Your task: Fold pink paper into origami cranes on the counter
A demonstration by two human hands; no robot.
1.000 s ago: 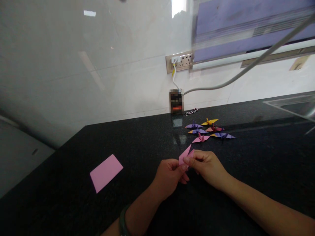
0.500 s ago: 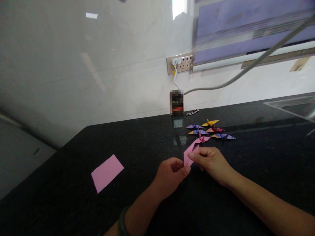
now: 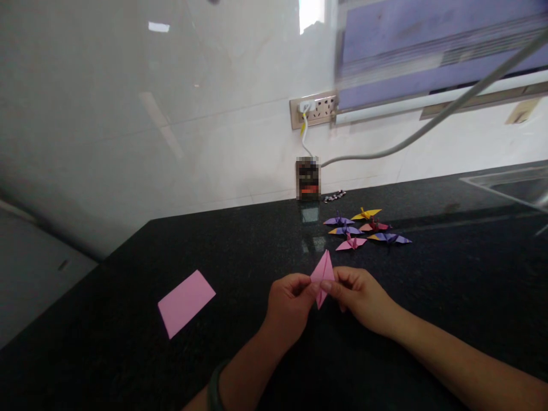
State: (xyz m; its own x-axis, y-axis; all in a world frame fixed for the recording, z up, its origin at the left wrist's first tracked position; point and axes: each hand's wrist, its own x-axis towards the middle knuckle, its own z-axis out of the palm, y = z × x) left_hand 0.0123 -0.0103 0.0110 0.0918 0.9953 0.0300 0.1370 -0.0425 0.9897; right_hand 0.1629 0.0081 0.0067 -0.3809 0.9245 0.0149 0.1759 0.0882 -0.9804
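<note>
A small folded pink paper [image 3: 322,276], kite-shaped and pointing up and down, is pinched between both hands above the black counter [image 3: 128,365]. My left hand [image 3: 289,306] grips its left edge with closed fingers. My right hand [image 3: 362,298] pinches its right edge. A flat pink paper sheet [image 3: 185,301] lies on the counter to the left, apart from my hands. Several finished paper cranes [image 3: 366,229] in purple, yellow and pink sit just beyond my hands.
A white tiled wall rises behind the counter with a socket strip [image 3: 313,110] and a plugged-in cable [image 3: 303,128]. A small dark device [image 3: 307,178] leans against the wall. A grey hose [image 3: 428,123] crosses the upper right. A sink edge [image 3: 505,185] shows far right.
The pink paper has been turned from a slanted flap to an upright kite shape, and both hands have closed in on it, shifting slightly towards me.
</note>
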